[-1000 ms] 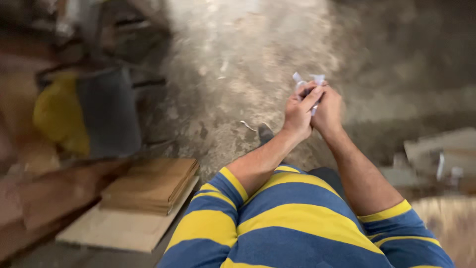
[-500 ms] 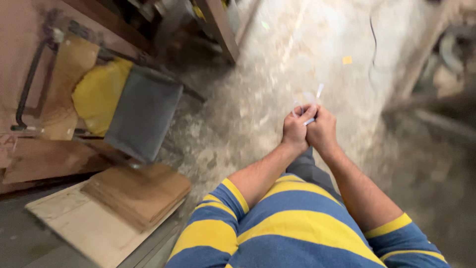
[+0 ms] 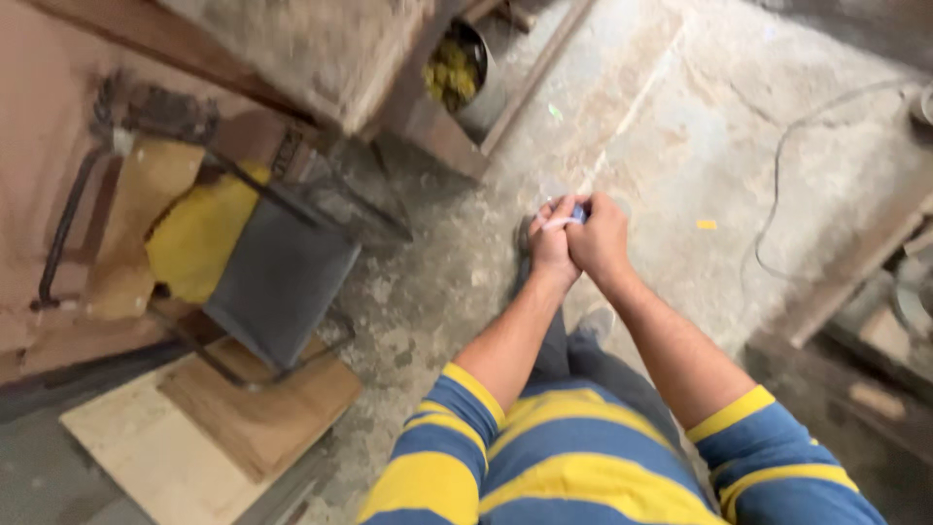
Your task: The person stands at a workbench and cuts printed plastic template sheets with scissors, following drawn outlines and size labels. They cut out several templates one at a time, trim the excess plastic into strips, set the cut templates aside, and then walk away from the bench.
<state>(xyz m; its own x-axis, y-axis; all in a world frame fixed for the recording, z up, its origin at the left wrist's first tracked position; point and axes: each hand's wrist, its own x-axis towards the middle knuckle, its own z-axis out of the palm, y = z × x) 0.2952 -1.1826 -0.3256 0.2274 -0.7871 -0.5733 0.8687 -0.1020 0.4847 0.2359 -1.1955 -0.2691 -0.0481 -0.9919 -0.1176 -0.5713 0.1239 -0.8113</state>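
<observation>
Left hand (image 3: 552,245) and right hand (image 3: 601,236) pressed together at arm's length, fingers curled shut around a small white and blue object (image 3: 569,218) between them, forearms converging from striped blue and yellow sleeves (image 3: 457,428), above dusty concrete floor (image 3: 680,126), grey chair (image 3: 277,277) and plywood sheets (image 3: 194,437) toward left edge.

The person wears a short-sleeved shirt (image 3: 573,467) in broad blue and yellow stripes, each sleeve ending in a yellow band above the elbow. Both forearms are bare, with no watch or ring showing on the left hand (image 3: 552,243) or the right hand (image 3: 601,238). Below the shirt, dark grey trousers (image 3: 583,365) show.
</observation>
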